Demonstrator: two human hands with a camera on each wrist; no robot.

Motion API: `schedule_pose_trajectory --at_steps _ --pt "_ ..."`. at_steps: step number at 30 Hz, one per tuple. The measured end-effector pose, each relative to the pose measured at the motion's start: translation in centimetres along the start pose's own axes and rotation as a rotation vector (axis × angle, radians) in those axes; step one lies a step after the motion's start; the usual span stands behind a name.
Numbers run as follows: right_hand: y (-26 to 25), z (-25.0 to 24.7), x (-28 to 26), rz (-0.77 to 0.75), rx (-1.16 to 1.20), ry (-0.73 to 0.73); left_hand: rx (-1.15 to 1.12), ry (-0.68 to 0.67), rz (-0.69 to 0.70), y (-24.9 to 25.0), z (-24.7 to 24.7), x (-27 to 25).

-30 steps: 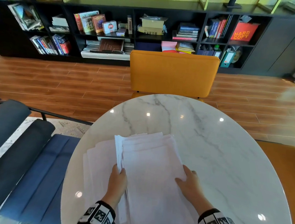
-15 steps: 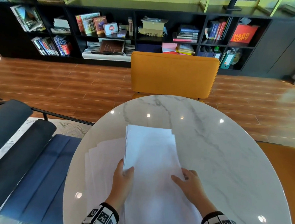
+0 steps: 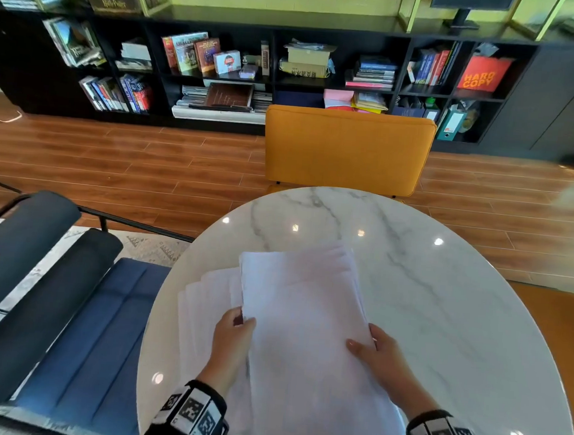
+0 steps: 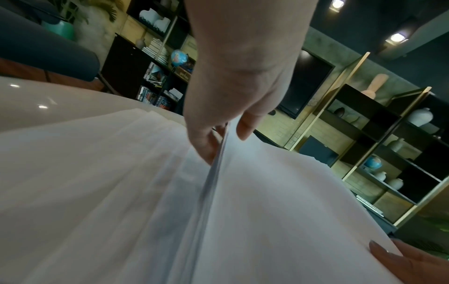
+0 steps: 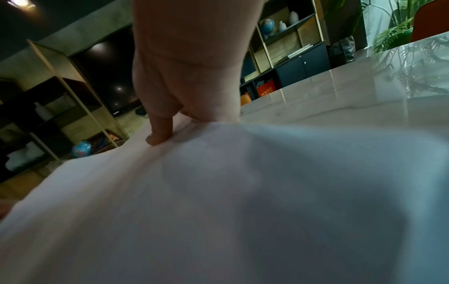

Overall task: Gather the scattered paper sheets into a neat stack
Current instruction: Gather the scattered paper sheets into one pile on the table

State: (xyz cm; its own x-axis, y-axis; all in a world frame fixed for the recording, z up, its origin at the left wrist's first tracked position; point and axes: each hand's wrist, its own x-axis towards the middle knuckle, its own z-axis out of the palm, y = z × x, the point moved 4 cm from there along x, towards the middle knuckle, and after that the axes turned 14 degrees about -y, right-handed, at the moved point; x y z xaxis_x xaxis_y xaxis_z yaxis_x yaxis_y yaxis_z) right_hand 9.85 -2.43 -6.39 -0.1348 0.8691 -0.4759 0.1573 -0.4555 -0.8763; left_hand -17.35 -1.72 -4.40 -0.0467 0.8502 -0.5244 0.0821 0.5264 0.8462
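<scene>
My left hand (image 3: 233, 340) pinches the left edge of the paper stack (image 3: 308, 322), thumb on top; my right hand (image 3: 376, 356) grips its right edge. The stack sits over looser sheets (image 3: 203, 300) on the marble table (image 3: 444, 298), before a yellow chair (image 3: 347, 150).

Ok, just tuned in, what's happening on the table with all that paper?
A person is gathering white paper at a round marble table. The left hand pinches the left edge of a held bundle of sheets, thumb on top. The right hand grips its right edge. More loose sheets lie fanned out on the table to the left, partly under the bundle, not yet squared in.
</scene>
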Motion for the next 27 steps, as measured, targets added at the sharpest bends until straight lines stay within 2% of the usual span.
schedule_pose_trajectory --at_steps 5,10,14,20,27 --pt "1.7 0.6 0.9 0.059 -0.143 -0.009 0.044 0.210 -0.213 -2.6 -2.7 -0.2" --pt "2.0 1.2 1.6 0.097 -0.263 0.023 0.065 0.196 -0.297 -2.9 -2.7 0.1" --pt "2.1 1.6 2.0 0.112 -0.335 0.019 -0.041 0.179 -0.232 -3.3 -2.5 1.4" --pt "1.5 2.6 1.9 0.144 -0.415 0.003 0.071 0.157 -0.203 -2.5 -1.5 1.2" --pt "1.5 3.8 2.6 0.186 -0.612 -0.054 0.131 0.064 -0.054 -1.8 -0.6 1.3"
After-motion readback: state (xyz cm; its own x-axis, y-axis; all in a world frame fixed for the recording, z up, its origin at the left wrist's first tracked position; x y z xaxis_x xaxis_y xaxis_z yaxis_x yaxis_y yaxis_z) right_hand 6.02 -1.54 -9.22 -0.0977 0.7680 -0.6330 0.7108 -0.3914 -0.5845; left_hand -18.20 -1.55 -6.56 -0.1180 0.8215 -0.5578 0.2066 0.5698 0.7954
